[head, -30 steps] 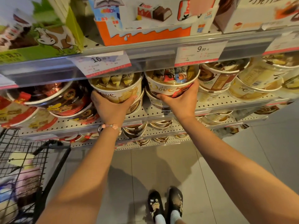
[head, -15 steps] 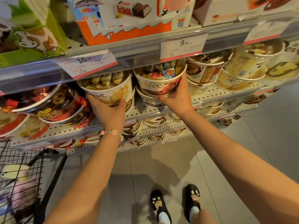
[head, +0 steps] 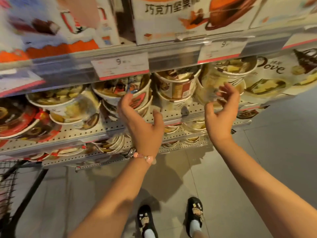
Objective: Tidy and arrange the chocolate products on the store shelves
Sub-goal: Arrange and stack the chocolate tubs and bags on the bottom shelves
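Tubs of Dove chocolates lie tilted on a perforated shelf (head: 96, 129). My left hand (head: 142, 124), a bead bracelet on its wrist, hovers open in front of the red-and-white tub (head: 120, 91), fingers spread and holding nothing. My right hand (head: 221, 112) is open too, fingers curled loosely just before a cream tub (head: 228, 74). Between the two hands sits a brown-and-cream tub (head: 178, 83). Another cream tub (head: 60, 102) lies further left. The picture is blurred by motion.
Boxed chocolates stand on the upper shelf (head: 171, 19), above a rail of price tags (head: 120, 66). Red tubs (head: 22, 121) lie at far left, with more tubs on lower shelves. A black wire cart (head: 10, 182) stands at lower left. My shoes (head: 194, 212) are on the grey tiled floor.
Both hands have let go of the two tubs they held and shifted right along the shelf, now open. The view has swung right as well.
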{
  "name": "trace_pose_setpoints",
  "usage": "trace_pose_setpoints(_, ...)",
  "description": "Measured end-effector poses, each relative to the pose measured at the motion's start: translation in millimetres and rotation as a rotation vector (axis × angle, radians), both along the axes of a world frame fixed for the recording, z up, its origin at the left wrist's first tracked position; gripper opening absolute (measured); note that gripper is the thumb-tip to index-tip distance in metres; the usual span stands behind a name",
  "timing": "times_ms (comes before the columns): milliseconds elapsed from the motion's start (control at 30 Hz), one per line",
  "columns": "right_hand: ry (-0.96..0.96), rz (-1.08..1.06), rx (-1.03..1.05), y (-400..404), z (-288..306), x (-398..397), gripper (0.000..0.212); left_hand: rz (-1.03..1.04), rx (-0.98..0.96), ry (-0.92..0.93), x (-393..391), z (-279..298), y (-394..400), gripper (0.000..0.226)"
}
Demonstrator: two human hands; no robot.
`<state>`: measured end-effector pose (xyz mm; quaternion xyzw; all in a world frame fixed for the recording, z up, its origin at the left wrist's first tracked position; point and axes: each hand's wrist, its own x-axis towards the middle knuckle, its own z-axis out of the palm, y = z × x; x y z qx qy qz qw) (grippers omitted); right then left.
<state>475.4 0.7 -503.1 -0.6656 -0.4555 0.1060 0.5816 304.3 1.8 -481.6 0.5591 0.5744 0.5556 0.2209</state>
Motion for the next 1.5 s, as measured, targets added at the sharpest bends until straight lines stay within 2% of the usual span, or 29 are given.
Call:
trace_pose_setpoints(67, -0.021, -0.038, -0.015, 4.3, -1.4, 31.2, 0.061, -0.048, -0.047, -0.042, 31.1, -1.4, 4.3, 0.067)
trace_pose_setpoints(200, -0.01, 0.013, -0.107, 14.4, -5.9, 81.2, 0.084, -0.069, -0.181, -0.019, 79.0, -13.7, 16.0, 0.093)
trace_pose_setpoints(333, 0.008, 0.175, -0.199, 21.5, -9.3, 113.5, 0.11, 0.067, -0.297, -0.074, 109.9, -19.0, 36.9, 0.115)
trace_pose_setpoints(467, 0.01, 0.296, -0.263, 39.6, -9.8, 127.4, 0.125, 0.221, -0.342, -0.075, 121.0, -17.2, 61.1, 0.135)
trace_pose_setpoints(533, 0.022, 0.332, -0.253, 49.1, -7.8, 129.0, 0.127, 0.236, -0.331, -0.087, 121.1, -17.4, 68.3, 0.135)
trace_pose_setpoints(633, 0.069, 0.405, -0.221, 58.0, -3.1, 129.5, 0.121, 0.269, -0.357, -0.067, 110.7, -18.2, 70.8, 0.123)
trace_pose_setpoints(733, 0.072, 0.419, -0.218, 60.0, -2.4, 133.5, 0.119, 0.23, -0.395, -0.06, 101.8, -18.3, 69.1, 0.12)
trace_pose_setpoints(867, 0.08, 0.364, -0.24, 59.3, -3.1, 131.0, 0.121, 0.09, -0.433, -0.054, 86.6, -16.3, 66.1, 0.127)
trace_pose_setpoints(1033, 0.011, 0.24, -0.265, 58.0, -5.6, 124.3, 0.119, 0.012, -0.444, 0.048, 74.4, -17.8, 68.0, 0.127)
trace_pose_setpoints(1200, 0.022, 0.158, -0.239, 59.9, -8.4, 114.9, 0.121, -0.031, -0.381, 0.084, 64.3, -25.3, 69.1, 0.108)
trace_pose_setpoints(1333, 0.085, 0.24, -0.232, 56.7, -11.8, 122.5, 0.123, -0.029, -0.302, 0.146, 67.9, -34.5, 62.1, 0.098)
trace_pose_setpoints(1400, 0.143, 0.312, -0.232, 56.0, -11.3, 129.0, 0.122, 0.019, -0.283, 0.155, 76.2, -39.3, 59.3, 0.103)
trace_pose_setpoints(1500, 0.172, 0.369, -0.254, 61.1, -7.3, 136.5, 0.131, 0.148, -0.314, 0.068, 92.0, -39.7, 64.2, 0.12)
